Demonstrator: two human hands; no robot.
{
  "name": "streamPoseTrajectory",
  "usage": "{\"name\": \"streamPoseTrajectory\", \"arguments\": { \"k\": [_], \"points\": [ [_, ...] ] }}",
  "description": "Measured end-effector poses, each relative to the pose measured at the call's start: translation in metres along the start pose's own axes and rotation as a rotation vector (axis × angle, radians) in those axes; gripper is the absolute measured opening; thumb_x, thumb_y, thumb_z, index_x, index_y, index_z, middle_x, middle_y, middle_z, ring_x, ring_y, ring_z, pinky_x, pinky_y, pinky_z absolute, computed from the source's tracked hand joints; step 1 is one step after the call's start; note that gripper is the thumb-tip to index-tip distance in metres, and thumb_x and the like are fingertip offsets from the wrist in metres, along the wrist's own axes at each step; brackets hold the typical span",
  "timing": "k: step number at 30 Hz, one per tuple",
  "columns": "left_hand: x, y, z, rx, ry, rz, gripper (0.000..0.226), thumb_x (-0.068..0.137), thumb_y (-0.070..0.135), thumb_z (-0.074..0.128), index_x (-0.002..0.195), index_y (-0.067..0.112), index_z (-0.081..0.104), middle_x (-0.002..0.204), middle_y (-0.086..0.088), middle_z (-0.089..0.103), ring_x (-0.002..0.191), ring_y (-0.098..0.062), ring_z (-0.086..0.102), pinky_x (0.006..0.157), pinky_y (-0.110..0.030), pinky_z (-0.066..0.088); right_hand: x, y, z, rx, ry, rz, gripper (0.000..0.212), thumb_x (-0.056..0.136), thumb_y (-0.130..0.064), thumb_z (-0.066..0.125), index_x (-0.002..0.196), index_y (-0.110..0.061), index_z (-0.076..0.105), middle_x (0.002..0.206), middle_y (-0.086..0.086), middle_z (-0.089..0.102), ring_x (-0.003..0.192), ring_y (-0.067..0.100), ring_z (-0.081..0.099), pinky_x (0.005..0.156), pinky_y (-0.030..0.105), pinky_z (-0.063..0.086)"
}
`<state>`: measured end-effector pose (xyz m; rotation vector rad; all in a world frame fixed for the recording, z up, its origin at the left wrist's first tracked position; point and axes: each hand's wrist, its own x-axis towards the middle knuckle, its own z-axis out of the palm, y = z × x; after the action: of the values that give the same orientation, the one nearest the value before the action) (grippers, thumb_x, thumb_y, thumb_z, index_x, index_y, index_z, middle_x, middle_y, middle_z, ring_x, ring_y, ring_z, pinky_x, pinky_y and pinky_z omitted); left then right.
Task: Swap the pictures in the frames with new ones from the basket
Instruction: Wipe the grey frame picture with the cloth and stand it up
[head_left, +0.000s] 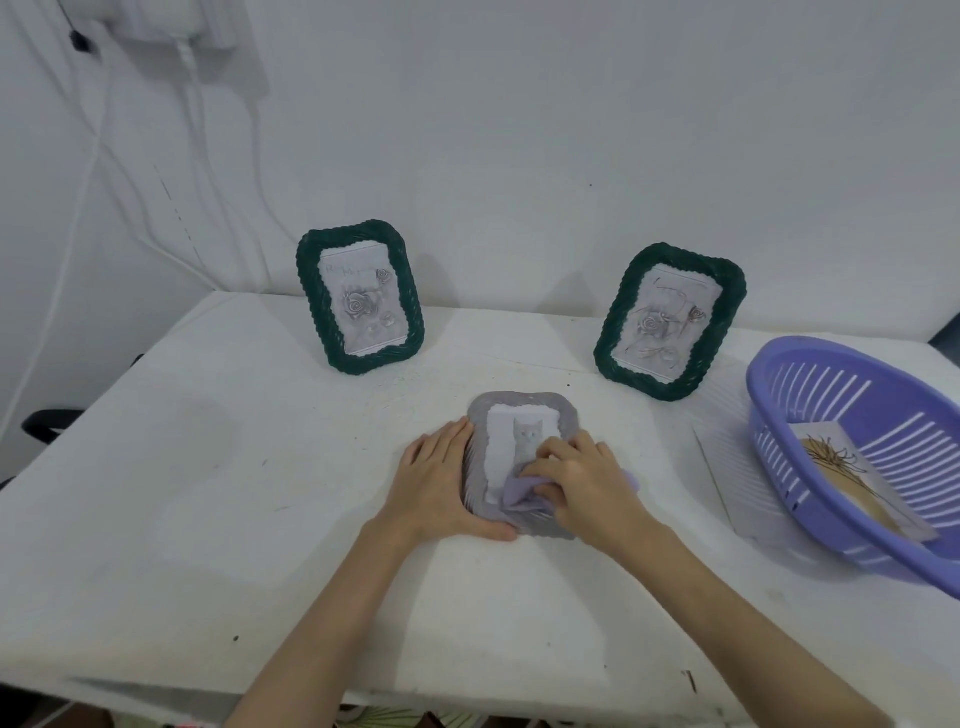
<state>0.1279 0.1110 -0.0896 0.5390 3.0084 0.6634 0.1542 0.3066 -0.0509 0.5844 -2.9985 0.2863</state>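
Note:
A grey picture frame (524, 410) lies flat on the white table (208, 493) at the centre, with a cat picture (522, 434) showing in it. My left hand (441, 483) grips the frame's left edge. My right hand (582, 483) presses a lilac cloth (519, 493) onto the frame's lower right part. Two dark green frames stand upright at the back, one on the left (361, 296) and one on the right (670, 322), each with a rose picture. A purple basket (857, 447) at the right holds a picture (852, 473) with a brown drawing.
The wall rises right behind the standing frames. White cables (98, 156) hang down the wall at the far left. The table's front edge runs near the bottom of the view. A thin sheet (722, 467) lies between the grey frame and the basket.

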Motion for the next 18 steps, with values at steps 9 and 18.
{"name": "streamPoseTrajectory", "arguments": {
  "k": [9, 18],
  "points": [
    [0.000, 0.001, 0.001, -0.007, -0.002, -0.010, 0.135, 0.046, 0.083, 0.063, 0.148, 0.018, 0.005, 0.157, 0.008, 0.006, 0.143, -0.005, 0.003, 0.117, -0.028, -0.001, 0.000, -0.023, 0.008, 0.035, 0.002, -0.019, 0.028, 0.095, -0.033, 0.043, 0.116, -0.040, 0.060, 0.116, -0.007, 0.054, 0.101, 0.021, 0.042, 0.087, 0.033, 0.030],
    [0.001, -0.003, 0.001, 0.008, -0.018, -0.003, 0.135, 0.045, 0.083, 0.063, 0.148, 0.018, 0.004, 0.157, 0.006, 0.005, 0.144, -0.006, 0.004, 0.118, -0.032, 0.000, -0.002, 0.021, 0.002, 0.171, 0.049, 0.124, 0.024, 0.089, -0.028, 0.058, 0.110, -0.031, 0.068, 0.108, -0.001, 0.063, 0.093, 0.026, 0.046, 0.081, 0.035, 0.039]
  ]
}}
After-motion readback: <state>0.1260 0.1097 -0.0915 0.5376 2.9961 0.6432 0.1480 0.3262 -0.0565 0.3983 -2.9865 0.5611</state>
